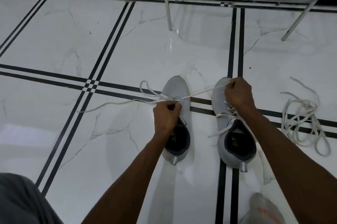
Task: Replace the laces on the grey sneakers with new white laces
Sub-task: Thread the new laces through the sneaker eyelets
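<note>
Two grey knit low-top sneakers sit side by side, toes pointing up-frame, at lower centre on the white marble-look tiled floor (73, 41). The left sneaker (179, 92) carries a flat white lace (206, 91) at its lowest eyelets. Left hand (166, 116) is fisted over the throat, apparently pinching the lace there to anchor it. Right hand (237, 92), above the right sneaker (218, 96), grips the lace's other end and draws it taut up-right, likely to pull slack through. Loose end trails left. A tangled pile of white laces (304, 119) lies at right, set aside. The right sneaker looks already laced.
</note>
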### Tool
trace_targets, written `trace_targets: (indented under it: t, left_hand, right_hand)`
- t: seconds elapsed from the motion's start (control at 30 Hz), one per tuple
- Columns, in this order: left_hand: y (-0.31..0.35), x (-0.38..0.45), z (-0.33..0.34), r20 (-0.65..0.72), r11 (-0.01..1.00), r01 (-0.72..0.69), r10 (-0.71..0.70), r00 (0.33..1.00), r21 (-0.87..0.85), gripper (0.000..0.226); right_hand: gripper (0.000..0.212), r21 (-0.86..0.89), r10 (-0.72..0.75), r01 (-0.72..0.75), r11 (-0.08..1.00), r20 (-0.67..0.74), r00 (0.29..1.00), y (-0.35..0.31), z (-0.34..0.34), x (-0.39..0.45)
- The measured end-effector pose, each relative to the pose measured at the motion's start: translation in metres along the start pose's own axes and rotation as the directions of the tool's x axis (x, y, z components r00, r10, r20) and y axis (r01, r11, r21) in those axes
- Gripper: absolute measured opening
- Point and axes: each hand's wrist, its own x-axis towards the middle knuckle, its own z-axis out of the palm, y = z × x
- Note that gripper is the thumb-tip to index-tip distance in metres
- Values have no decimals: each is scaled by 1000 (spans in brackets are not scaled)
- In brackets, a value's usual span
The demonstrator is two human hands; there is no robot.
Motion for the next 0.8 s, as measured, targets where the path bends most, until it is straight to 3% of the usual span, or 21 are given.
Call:
trace_targets:
  t: [0.1, 0.17, 0.27, 0.43, 0.53, 0.6, 0.63, 0.7, 0.8]
  left_hand:
    - [-1, 1, 1, -10, 999, -36, 36, 999, -28, 31]
    - [0, 1, 3, -21, 998, -49, 48, 999, -44, 33]
    - [2, 1, 4, -19, 998, -62, 61, 998, -26, 32]
    - [-1, 3, 2, -37, 997, -73, 72, 997, -27, 33]
    - [-4, 1, 2, -37, 997, -55, 53, 998, -46, 37]
    - [-4, -1, 1, -42, 998, -24, 22, 999, -50, 38]
    - [-3, -1, 0, -40, 998, -11, 9, 999, -55, 35]
    - [-4, 0, 1, -31, 998, -5, 3, 1000, -69, 31]
    - [-2, -2, 3, -29, 998, -18, 17, 999, -57, 29]
  right_hand:
    - [41, -155, -272, 263, 952, -41, 961, -2, -2, 0]
    - [54, -212, -458, 457, 864, 44, 888, -6, 20, -5]
    - [33, -216, -552, 601, 769, 249, 796, -8, 56, -13]
    - [20, -70, -585, 614, 787, 233, 777, -19, 67, -26]
    - [20, -211, -421, 408, 888, -15, 907, -2, 33, 0]
    - [16, -212, -344, 309, 927, -154, 926, 12, 9, 13]
    - [19, -193, -379, 348, 917, -154, 913, 12, 7, 13]
    - [37, -219, -524, 509, 832, -12, 851, 4, 23, 7]
    - [30, -170, -593, 650, 741, 288, 752, -10, 62, -14]
